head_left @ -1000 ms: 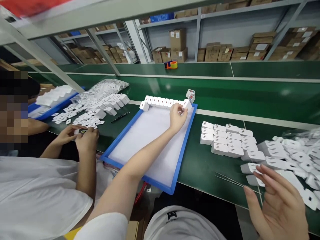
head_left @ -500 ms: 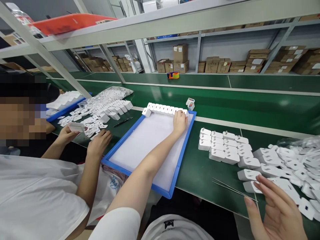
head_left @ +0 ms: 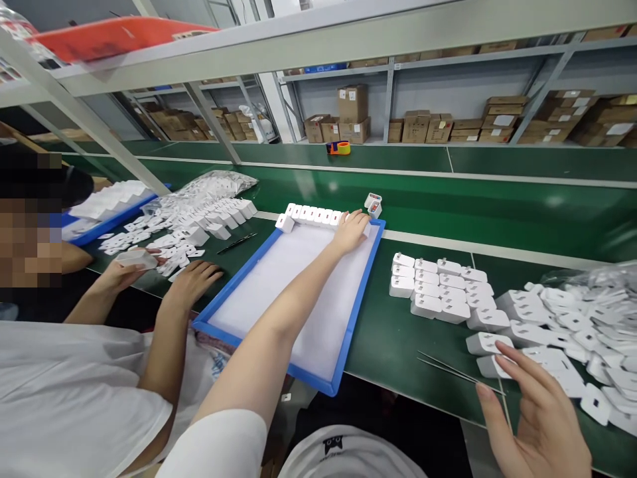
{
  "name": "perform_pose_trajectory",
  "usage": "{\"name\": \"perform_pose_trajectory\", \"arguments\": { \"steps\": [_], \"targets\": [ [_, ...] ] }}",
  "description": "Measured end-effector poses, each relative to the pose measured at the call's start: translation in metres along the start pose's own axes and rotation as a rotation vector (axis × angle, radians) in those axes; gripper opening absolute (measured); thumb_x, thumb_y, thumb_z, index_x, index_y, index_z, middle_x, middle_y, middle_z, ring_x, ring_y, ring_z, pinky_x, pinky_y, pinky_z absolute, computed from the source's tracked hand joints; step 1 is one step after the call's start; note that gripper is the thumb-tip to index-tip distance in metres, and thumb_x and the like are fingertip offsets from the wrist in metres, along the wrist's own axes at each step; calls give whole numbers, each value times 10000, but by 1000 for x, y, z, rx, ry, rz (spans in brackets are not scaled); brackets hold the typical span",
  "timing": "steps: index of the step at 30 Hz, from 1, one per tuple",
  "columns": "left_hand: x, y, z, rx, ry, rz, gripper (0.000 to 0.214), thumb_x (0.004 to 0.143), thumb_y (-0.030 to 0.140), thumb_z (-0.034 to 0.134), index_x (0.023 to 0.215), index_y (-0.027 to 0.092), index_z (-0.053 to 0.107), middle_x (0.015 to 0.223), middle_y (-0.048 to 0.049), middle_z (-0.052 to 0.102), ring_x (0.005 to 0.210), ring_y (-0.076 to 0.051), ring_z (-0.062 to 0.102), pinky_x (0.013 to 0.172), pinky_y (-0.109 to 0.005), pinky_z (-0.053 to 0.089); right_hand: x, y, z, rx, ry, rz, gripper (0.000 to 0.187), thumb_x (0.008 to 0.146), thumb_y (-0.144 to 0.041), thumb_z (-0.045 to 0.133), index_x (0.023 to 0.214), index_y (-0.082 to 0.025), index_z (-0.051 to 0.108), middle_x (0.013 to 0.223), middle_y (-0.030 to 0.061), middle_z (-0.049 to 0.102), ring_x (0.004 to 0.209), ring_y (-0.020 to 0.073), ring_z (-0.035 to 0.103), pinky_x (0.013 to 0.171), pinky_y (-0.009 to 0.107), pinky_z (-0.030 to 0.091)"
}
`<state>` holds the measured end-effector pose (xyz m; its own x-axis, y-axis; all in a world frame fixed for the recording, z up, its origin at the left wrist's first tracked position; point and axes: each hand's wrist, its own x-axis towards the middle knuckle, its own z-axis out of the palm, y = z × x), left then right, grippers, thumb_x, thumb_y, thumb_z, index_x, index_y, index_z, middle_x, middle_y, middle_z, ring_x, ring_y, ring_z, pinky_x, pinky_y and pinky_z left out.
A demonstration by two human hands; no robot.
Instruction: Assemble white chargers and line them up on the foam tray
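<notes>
My left hand (head_left: 351, 232) reaches across the blue-rimmed tray (head_left: 359, 302) to its far side. Its fingers are spread over the right end of a row of small white plastic casings (head_left: 311, 216), touching them and hiding the ones underneath. One more casing (head_left: 284, 223) sits in front of the row's left end. Palm up and empty, my right hand (head_left: 540, 411) is open at the lower right. Its thumb is near the tip end of thin metal tweezers (head_left: 455, 372) on the green table. Close by its fingers stand white casings (head_left: 490, 343).
Rows of white casings (head_left: 440, 285) stand right of the tray, beside a heap of loose white parts (head_left: 592, 325). A small open box (head_left: 373, 204) is behind the tray. Left, a co-worker's hands (head_left: 192, 285) are near white parts and dark tweezers (head_left: 237, 243). A shelf beam (head_left: 318, 53) crosses overhead.
My left hand has shifted slightly at the row's right end, with its fingers flatter and more spread. My right hand stays open. The whole view has shifted a little.
</notes>
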<state>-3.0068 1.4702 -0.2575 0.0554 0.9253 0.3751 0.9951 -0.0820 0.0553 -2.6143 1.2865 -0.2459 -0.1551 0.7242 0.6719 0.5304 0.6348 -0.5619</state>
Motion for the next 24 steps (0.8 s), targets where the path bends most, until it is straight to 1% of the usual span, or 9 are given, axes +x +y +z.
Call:
{"name": "perform_pose_trajectory", "arguments": {
  "steps": [5, 10, 12, 14, 16, 18, 20, 22, 24],
  "targets": [
    [11, -8, -5, 38, -41, 78, 463, 799, 78, 644, 1250, 174, 595, 1335, -166, 646, 1404, -318, 478, 1222, -572, 239, 0, -2, -2, 11, -27, -61, 320, 928, -196, 685, 1245, -230, 661, 1306, 69, 665, 1161, 258, 660, 931, 369, 568],
    [17, -1, -1, 67, -28, 43, 456, 793, 25, 589, 1235, 135, 603, 1300, -209, 650, 1401, -346, 472, 1231, -604, 196, -2, 1, -2, 80, -35, -44, 381, 892, -161, 714, 1258, -254, 665, 1324, 70, 658, 1145, 280, 663, 977, 448, 564],
    [18, 4, -3, 62, -27, 16, 480, 799, 29, 585, 1269, 128, 585, 1349, -216, 625, 1439, -352, 434, 1240, -605, 173, -2, 2, -1, 86, -44, -50, 399, 886, -153, 719, 1266, -261, 666, 1323, 69, 660, 1139, 282, 665, 984, 464, 561],
    [15, 12, -9, 49, -23, -16, 548, 808, 63, 609, 1347, 122, 534, 1467, -233, 536, 1485, -372, 371, 1237, -622, 164, -1, 3, 0, 81, -61, -62, 393, 894, -150, 707, 1270, -257, 665, 1319, 73, 660, 1153, 285, 660, 982, 464, 558],
    [7, 26, -20, 30, -13, -49, 617, 839, 144, 641, 1428, 107, 460, 1562, -263, 413, 1512, -417, 302, 1211, -668, 170, -1, 3, 0, 83, -73, -72, 381, 900, -146, 697, 1266, -249, 665, 1315, 80, 658, 1167, 288, 653, 977, 459, 557],
    [-7, 48, -35, 2, -21, -40, 598, 903, 277, 631, 1446, 113, 442, 1565, -262, 399, 1492, -431, 321, 1183, -671, 224, 1, 3, 1, 90, -81, -79, 374, 902, -139, 690, 1261, -242, 665, 1304, 87, 655, 1169, 287, 649, 974, 453, 554],
    [-27, 75, -49, -40, -77, 54, 486, 953, 411, 588, 1373, 174, 524, 1472, -181, 525, 1394, -355, 470, 1156, -551, 346, 3, 3, 3, 91, -92, -91, 381, 904, -132, 682, 1269, -240, 657, 1292, 91, 654, 1170, 286, 647, 972, 449, 550],
    [-48, 101, -59, -70, -155, 167, 397, 940, 467, 615, 1237, 204, 617, 1288, -111, 651, 1229, -291, 596, 1059, -426, 453, 6, 2, 5, 98, -101, -111, 391, 905, -121, 669, 1278, -238, 648, 1281, 94, 653, 1173, 286, 644, 979, 453, 542],
    [-67, 122, -63, -62, -195, 192, 347, 925, 422, 647, 1133, 144, 647, 1159, -143, 682, 1108, -317, 638, 957, -430, 494, 8, 1, 7, 110, -110, -125, 397, 905, -108, 659, 1281, -232, 642, 1275, 97, 652, 1178, 286, 640, 987, 457, 535]
  ]
}}
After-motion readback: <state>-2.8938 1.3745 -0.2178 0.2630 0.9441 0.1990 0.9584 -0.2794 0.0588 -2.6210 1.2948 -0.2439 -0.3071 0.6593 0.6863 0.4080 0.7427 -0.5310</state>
